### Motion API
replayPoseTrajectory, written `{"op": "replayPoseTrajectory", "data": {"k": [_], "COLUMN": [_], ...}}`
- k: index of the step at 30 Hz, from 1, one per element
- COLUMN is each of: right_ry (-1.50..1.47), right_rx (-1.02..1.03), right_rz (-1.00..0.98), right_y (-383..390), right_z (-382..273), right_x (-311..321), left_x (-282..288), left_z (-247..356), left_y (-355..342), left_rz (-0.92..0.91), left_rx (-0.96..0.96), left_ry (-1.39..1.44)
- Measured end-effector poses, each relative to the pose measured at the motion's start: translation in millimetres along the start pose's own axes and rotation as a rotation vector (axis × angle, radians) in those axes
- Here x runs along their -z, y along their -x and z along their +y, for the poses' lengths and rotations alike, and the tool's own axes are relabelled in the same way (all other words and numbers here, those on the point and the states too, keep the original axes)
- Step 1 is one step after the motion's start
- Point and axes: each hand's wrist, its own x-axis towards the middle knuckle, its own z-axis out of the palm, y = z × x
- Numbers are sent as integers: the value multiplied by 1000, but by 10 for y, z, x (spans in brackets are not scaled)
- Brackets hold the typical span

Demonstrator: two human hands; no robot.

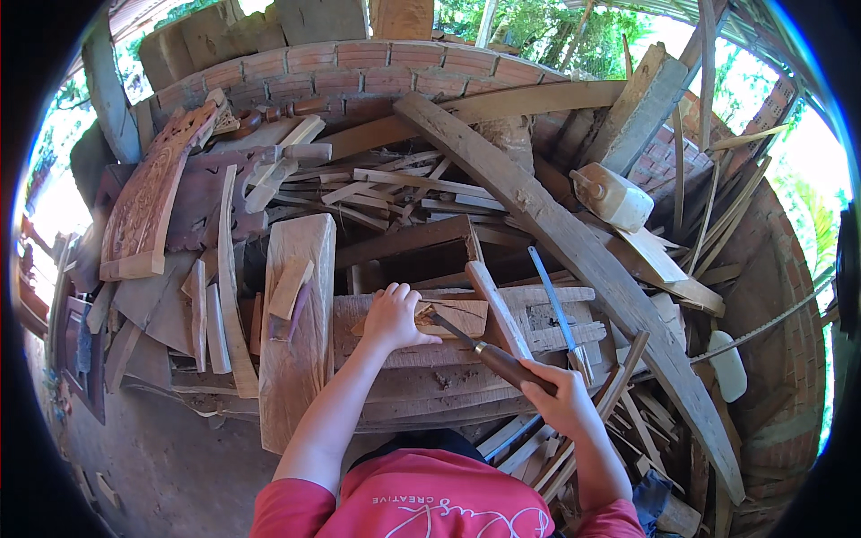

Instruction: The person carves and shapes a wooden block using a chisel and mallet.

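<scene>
A small block of wood (465, 314) lies on the worn timber bench (404, 381) in front of me. My left hand (392, 316) is closed over its left end, pressing it down, with the thumb stretched toward the right. In my right hand (558, 394) is a chisel, gripped by its dark wooden handle (507, 366). The chisel's metal blade (455, 331) slants up and left, its tip touching the block beside my left thumb. Around the tip the wood looks rough and freshly cut.
Left of my hands a thick plank (300, 359) carries a small wood offcut (289, 287). On the right lie a handsaw (552, 300) and a long heavy beam (574, 233). Scrap sticks (404, 184) pile up behind, before a brick wall (359, 67). A white plastic jug (614, 197) rests at right.
</scene>
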Motion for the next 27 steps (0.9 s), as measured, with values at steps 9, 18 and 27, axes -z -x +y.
{"op": "replayPoseTrajectory", "data": {"k": [9,18,27], "right_ry": [319,678,515], "right_rx": [398,698,587], "right_rz": [-19,35,40], "right_y": [-20,44,32], "right_z": [69,533,772], "right_x": [-59,-33,-6], "left_x": [16,40,-5], "left_z": [-10,4,-76], "left_y": [6,-17,1], "left_rz": [-18,-38,53], "left_rx": [8,2,-43], "left_ry": [7,20,172]}}
